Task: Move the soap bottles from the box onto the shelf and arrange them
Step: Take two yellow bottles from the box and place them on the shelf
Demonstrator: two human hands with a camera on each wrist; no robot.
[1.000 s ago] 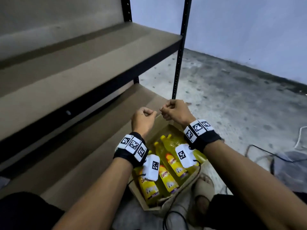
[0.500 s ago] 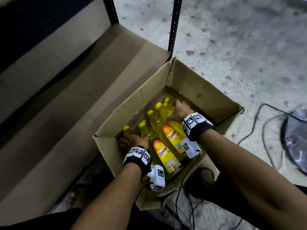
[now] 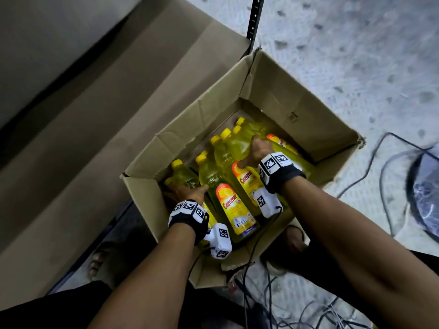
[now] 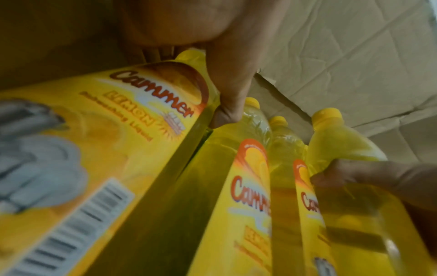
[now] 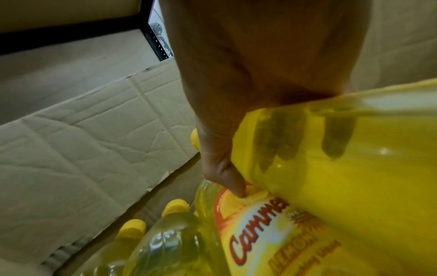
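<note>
An open cardboard box (image 3: 297, 103) on the floor holds several yellow soap bottles (image 3: 228, 205) with red-and-yellow labels, lying side by side. My left hand (image 3: 187, 192) is at the box's left side and curls round the leftmost bottle (image 3: 181, 176); in the left wrist view its thumb (image 4: 231, 89) lies over that bottle (image 4: 106, 140). My right hand (image 3: 257, 150) grips a bottle (image 3: 281, 141) at the right. In the right wrist view the fingers (image 5: 274, 138) show through that bottle (image 5: 354, 177). The brown shelf board (image 3: 107, 110) lies to the left.
A black shelf post (image 3: 253, 22) stands just behind the box's far corner. Cables (image 3: 384, 167) and a dark round object (image 3: 427, 191) lie on the concrete floor at the right. The person's feet (image 3: 96, 262) are beside the box's near edge.
Both hands were held as fists above the box; they have dropped into it and closed round bottles. The head view has tilted down from the shelf to the box.
</note>
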